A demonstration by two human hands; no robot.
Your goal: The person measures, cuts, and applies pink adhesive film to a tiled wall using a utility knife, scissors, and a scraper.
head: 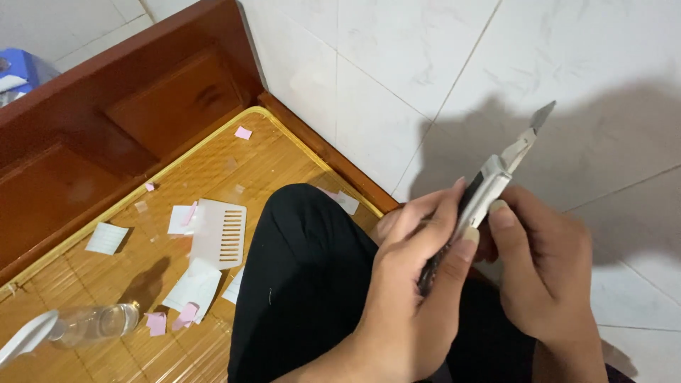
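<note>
Presently, head view: both hands are holding a slim grey-and-black utility knife with its metal blade extended (489, 186) above the person's lap. The left hand (411, 284) is wrapping its fingers around the lower handle, grip clenched on the knife, thumb lying along the casing. The right hand (543, 273) is pressing its thumb against the side of the upper casing, grip likewise clenched on the knife. The blade tip is pointing up and to the right, over the white marble-patterned floor tiles (425, 57). A black-trousered leg (305, 276) is resting on a woven bamboo mat with a yellow border (177, 174). Lying on the mat, well apart from the hands: a white plastic comb-like card (220, 234), white paper scraps (106, 238), small pink paper pieces (156, 323), and a clear plastic spray bottle lying on its side (85, 325). A dark brown wooden bed frame (120, 106) is bordering the mat.
</note>
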